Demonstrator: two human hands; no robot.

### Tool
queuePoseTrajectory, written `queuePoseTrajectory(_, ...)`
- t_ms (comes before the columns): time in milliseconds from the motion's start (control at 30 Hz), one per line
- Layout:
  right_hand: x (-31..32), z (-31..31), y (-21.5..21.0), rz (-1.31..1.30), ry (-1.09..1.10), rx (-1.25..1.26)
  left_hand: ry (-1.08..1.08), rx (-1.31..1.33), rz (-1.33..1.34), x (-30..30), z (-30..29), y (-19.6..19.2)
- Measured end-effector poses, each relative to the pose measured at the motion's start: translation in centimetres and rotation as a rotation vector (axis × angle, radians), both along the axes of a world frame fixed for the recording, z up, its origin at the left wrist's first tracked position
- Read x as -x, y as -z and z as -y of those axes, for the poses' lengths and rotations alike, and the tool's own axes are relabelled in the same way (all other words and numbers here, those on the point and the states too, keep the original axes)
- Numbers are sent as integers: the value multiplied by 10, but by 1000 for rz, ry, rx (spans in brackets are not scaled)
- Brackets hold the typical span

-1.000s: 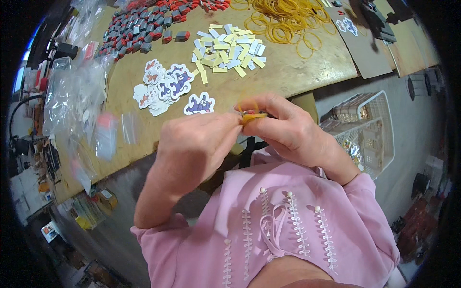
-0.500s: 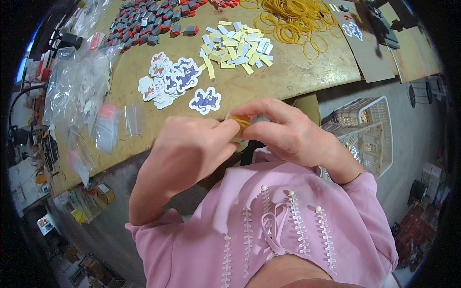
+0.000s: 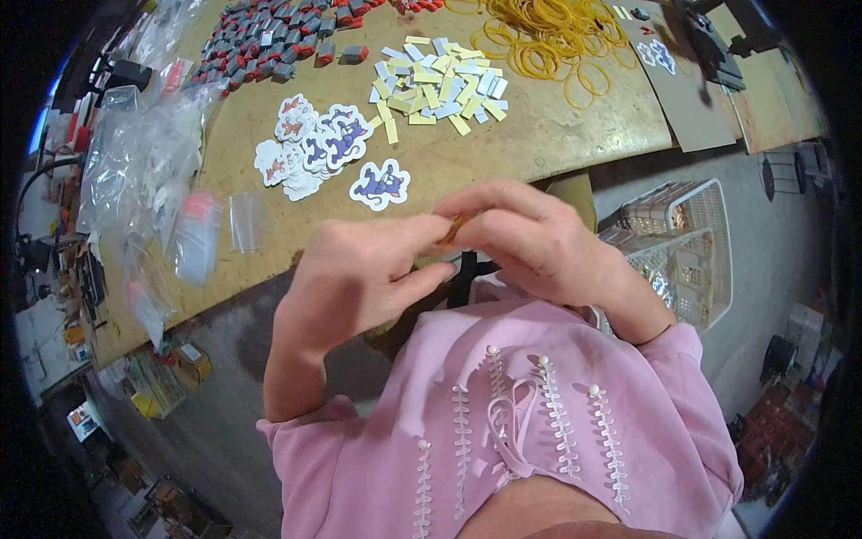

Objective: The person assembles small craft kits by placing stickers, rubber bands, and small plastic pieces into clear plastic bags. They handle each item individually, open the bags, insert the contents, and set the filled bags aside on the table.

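Observation:
Both hands meet just off the table's near edge, in front of my chest. Between my right thumb and forefinger shows a yellow rubber band (image 3: 454, 231), bunched up; whatever lies behind it is hidden. My right hand (image 3: 534, 238) pinches it. The fingertips of my left hand (image 3: 359, 269) press at its left side, with the thumb held lower and apart from them. Close beyond my left hand lies a single purple cat-shaped sticker or card (image 3: 381, 185). A heap of similar cutouts (image 3: 314, 144) is to its left.
On the wooden table (image 3: 539, 148) are small grey-and-red parts (image 3: 269, 40), yellow and pale blue strips (image 3: 435, 81) and a pile of yellow rubber bands (image 3: 557, 36). Clear plastic bags (image 3: 135, 162) lie at the left. White baskets (image 3: 709, 251) stand at the right, below table height.
My left wrist has turned and my left thumb has come away from the fingers. The grey-and-red piece seen in my right fingers is now hidden.

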State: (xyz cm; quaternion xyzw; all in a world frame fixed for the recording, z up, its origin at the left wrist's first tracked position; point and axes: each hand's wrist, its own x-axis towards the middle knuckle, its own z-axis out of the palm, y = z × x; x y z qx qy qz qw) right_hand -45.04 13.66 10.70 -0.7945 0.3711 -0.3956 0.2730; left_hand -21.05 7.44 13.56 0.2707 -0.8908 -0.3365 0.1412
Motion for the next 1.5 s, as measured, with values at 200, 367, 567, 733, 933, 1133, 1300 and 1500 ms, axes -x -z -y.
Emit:
queuePoseTrajectory(200,4,1,-1,76,187,-39,-349,-184,-374,2,-6,22)
queuePoseTrajectory(367,2,4,-1,77,187,-15,-431,-402,-542,25,-20,44)
queuePoseTrajectory(567,9,9,1,46,209,70,-425,65,-450,25,-18,42)
queuePoseTrajectory(733,6,7,3,-8,272,45,-495,161,-549,36,-22,49)
queuePoseTrajectory(933,11,4,2,-165,230,43,-483,165,-641,45,-25,56)
queuePoseTrajectory(1133,9,7,-2,-254,243,114,-483,-69,-665,45,-24,57)
queuePoseTrajectory(1300,15,8,5,-217,173,53,-434,-390,-748,43,-28,64)
queuePoseTrajectory(1500,6,4,7,-131,339,27,-467,-290,-846,46,-30,75)
